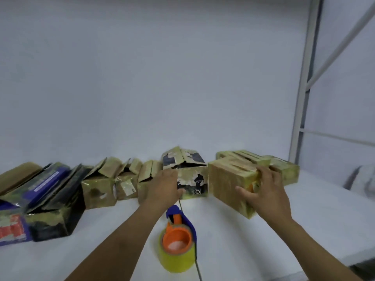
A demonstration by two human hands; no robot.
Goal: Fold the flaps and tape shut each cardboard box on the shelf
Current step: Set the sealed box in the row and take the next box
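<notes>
Gripping the printed box [194, 179] at its near left corner with the left hand [164, 185]: thumb pressed on the front face, fingers round the side, mostly hidden behind the hand. Clasping the taped box [225, 185] just to the right with the right hand [265, 193], fingers curled over its top right edge, thumb spread on the front. Cannot make out the small orange-yellow patch beside those fingers, nor tell whether the taped box sits flat or tipped. Both on the white shelf [263, 250], side by side near the back wall; printed one with top flaps raised, taped one closed and glossy.

Reads "FUTU" in white on the printed box's front, recycling mark beneath; one more letter, perhaps "D", half covered by the left thumb. Pale strip on the dark purple box [50, 191] at left too smeared to read.

Lying nearer, between the forearms: tape dispenser [178, 228], blue frame, orange hub, yellowish roll, untouched on the shelf. Left of the printed box, a row of open boxes [97, 187], flaps sticking up, packed close. Cut off by the left border, a red-patterned carton [10, 228]. Behind the taped box, more sealed boxes [284, 173]. At far right, a white metal upright [300, 118].
</notes>
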